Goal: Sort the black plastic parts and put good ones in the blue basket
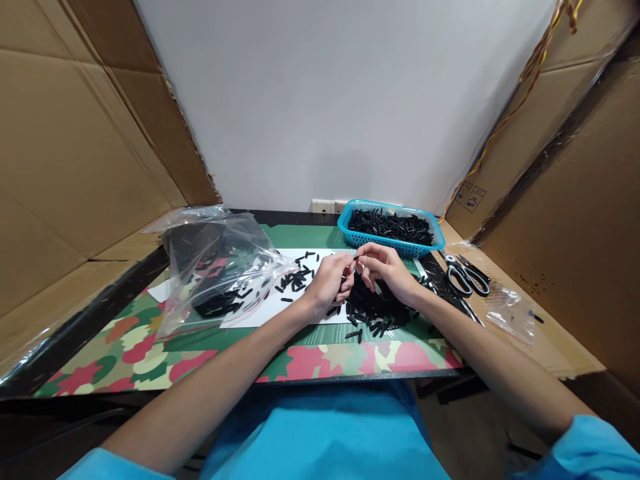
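Observation:
My left hand (pixel 330 281) and my right hand (pixel 384 265) meet over the white paper (pixel 250 316), fingertips pinched together. Between them is a small black elongated piece (pixel 356 258), mostly covered by the fingers. My left hand's other fingers are curled, and whether they hold more is hidden. Below my right hand spreads a heap of similar black pieces (pixel 380 313). A smaller scatter of black pieces (pixel 296 280) lies on the paper, left of my left hand. Farther left, a clear zip bag (pixel 220 267) has black pieces in its lower part.
A blue plastic basket (pixel 351 236) full of black pieces stands at the back right. Scissors (pixel 467 279) and a small clear bag (pixel 511 313) lie on the right. Cardboard walls (pixel 75 127) flank the table, with a white wall (pixel 340 100) behind. Yellow wires (pixel 500 127) hang at the right.

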The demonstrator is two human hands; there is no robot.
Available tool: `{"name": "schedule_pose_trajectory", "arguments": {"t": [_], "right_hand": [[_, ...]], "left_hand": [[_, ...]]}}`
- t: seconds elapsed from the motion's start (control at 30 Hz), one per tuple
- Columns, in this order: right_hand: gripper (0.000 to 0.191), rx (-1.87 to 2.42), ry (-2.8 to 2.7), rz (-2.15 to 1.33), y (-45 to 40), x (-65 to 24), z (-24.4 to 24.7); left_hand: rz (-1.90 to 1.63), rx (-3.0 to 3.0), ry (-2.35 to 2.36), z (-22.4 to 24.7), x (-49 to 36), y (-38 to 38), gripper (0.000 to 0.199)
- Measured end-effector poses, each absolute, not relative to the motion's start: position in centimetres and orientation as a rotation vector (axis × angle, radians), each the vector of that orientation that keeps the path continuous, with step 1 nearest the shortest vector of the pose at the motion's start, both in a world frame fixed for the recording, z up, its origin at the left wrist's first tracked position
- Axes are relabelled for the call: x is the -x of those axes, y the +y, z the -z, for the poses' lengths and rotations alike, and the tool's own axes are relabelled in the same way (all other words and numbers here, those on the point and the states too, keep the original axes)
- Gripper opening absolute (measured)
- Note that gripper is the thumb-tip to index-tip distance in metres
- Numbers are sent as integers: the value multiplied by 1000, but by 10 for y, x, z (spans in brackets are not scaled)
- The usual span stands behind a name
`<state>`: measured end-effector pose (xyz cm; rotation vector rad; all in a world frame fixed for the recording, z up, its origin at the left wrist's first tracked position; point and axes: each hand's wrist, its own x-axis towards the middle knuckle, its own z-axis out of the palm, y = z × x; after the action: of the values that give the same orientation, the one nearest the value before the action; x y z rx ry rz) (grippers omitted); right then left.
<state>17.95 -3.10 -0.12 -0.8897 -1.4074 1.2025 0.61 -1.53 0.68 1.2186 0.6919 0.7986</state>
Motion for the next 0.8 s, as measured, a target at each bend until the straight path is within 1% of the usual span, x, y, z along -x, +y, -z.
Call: {"name": "schedule_pose_trajectory", "arguments": {"t": [0.3, 0.8], "right_hand": [[42, 859, -1368, -1240, -29, -179, 4], [46, 881, -1510, -1112, -30, -181, 3]], "left_hand": [[-792, -1231, 714, -7, -6, -16, 30], [-809, -1218, 698, -8, -5, -16, 38]]}}
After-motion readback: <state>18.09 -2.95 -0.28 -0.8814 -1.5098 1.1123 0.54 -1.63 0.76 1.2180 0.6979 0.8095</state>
